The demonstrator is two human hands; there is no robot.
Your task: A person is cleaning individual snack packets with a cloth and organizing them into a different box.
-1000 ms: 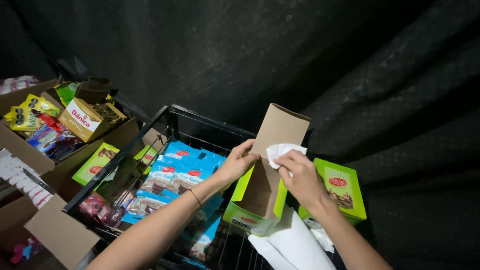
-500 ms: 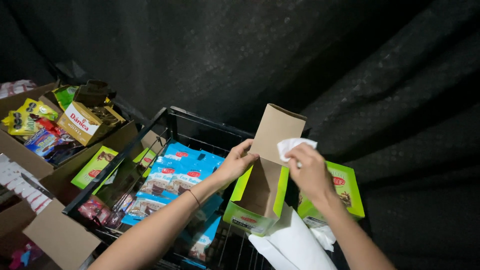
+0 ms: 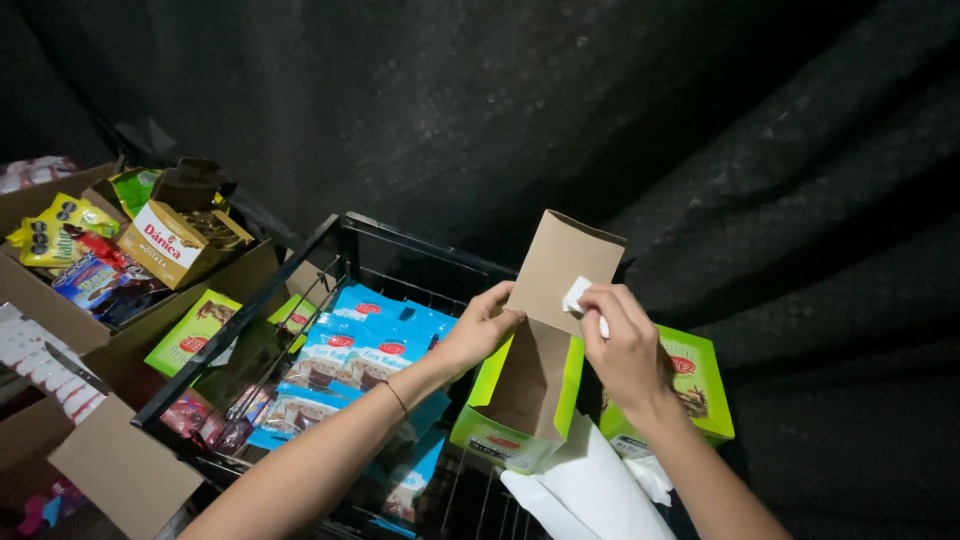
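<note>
over wire basket (image 3: 340, 240): left hand (image 3: 480, 325) grips raised box flap (image 3: 560, 265); right hand (image 3: 625, 345) pinches white scrap (image 3: 575, 296), mostly hidden

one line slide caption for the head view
Left hand steadies green box flap; right hand presses white wad against it.

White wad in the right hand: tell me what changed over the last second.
The right hand carried the white wad from low against the brown flap outward and up, then back onto the flap's face, now bunched smaller in the fingertips. The left hand kept holding the flap's edge; the green box and blue packets stayed put.
</note>
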